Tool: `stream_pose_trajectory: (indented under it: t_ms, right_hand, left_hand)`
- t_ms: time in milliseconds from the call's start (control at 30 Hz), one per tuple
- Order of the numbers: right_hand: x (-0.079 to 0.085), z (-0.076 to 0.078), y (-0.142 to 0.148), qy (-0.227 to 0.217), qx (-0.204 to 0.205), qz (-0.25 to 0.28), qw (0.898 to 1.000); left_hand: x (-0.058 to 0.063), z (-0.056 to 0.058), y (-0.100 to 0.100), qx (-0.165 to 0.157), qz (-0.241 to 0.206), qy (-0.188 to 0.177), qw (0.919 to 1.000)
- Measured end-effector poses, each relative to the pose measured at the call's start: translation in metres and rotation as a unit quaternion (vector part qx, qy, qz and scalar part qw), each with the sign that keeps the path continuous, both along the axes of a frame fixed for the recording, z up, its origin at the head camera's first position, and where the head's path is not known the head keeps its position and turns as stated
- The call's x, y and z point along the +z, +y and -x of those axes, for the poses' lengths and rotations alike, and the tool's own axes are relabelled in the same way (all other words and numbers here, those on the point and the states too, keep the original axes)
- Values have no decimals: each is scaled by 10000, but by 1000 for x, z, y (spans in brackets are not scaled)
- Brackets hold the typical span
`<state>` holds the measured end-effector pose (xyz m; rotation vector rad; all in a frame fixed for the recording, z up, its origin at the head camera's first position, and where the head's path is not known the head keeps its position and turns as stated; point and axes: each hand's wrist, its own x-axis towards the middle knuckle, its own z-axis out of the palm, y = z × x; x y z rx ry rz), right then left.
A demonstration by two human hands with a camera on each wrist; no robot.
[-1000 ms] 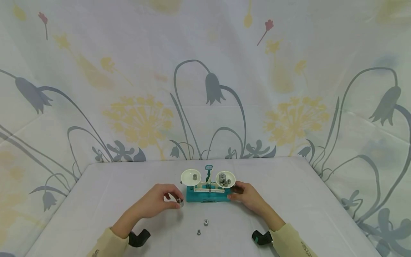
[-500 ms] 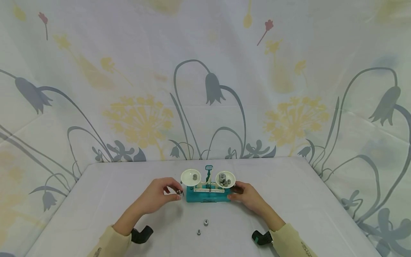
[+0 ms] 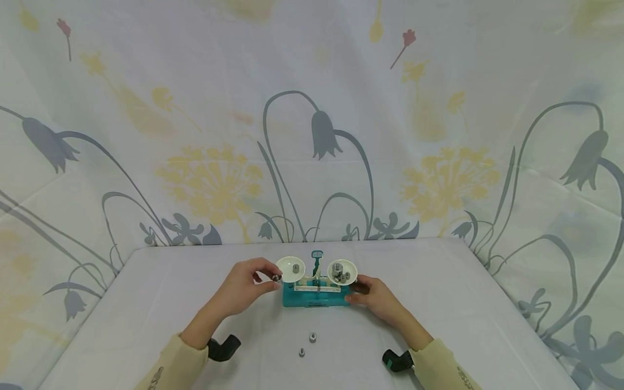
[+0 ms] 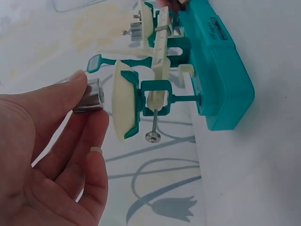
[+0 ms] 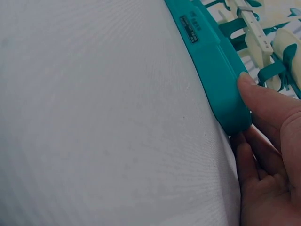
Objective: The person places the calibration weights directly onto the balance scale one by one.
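- The flower-printed backdrop (image 3: 312, 179) hangs behind the white-covered table (image 3: 361, 346), both as they were a second ago.
- The teal balance scale (image 3: 317, 297) stands on the table in the same place as before, its cream pans raised on either side of the pointer.
- The left hand (image 3: 246, 284) has risen from low beside the base's left end to the level of the pan on that side; thumb and fingers are narrowed around a metal weight.
- The right hand (image 3: 375, 298) has not shifted: it grips the right end of the base, thumb on the front edge, other fingers at the end.
- The right pan (image 3: 349, 266) holds one larger silver cylinder (image 3: 337, 268) with several smaller weights (image 3: 344, 277) clustered near it, too small to count.
- The left pan (image 3: 286, 265) holds a single small weight (image 3: 296, 268), as earlier.
- The held weight (image 4: 91, 98), lifted along with the hand, is just beside the left pan; a gap shows between them from the left wrist.
- Two little weights (image 3: 313, 337) lie in front of the scale, unmoved and apart.
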<state>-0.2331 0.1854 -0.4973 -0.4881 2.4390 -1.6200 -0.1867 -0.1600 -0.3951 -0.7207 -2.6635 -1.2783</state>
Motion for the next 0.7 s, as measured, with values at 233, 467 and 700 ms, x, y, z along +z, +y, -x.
stream_pose_trajectory:
  t_ms: [233, 467, 700]
  right_hand:
    - [-1, 0, -1, 20, -18, -54, 10000]
    - [0, 0, -1, -20, -25, -14, 10000]
    - [1, -1, -1, -23, 4, -24, 10000]
  left_hand:
    - [2, 2, 7, 353, -84, -39, 9993]
    - [2, 8, 11, 497, -60, -14, 9987]
    - [1, 16, 13, 372, 69, 92, 9992]
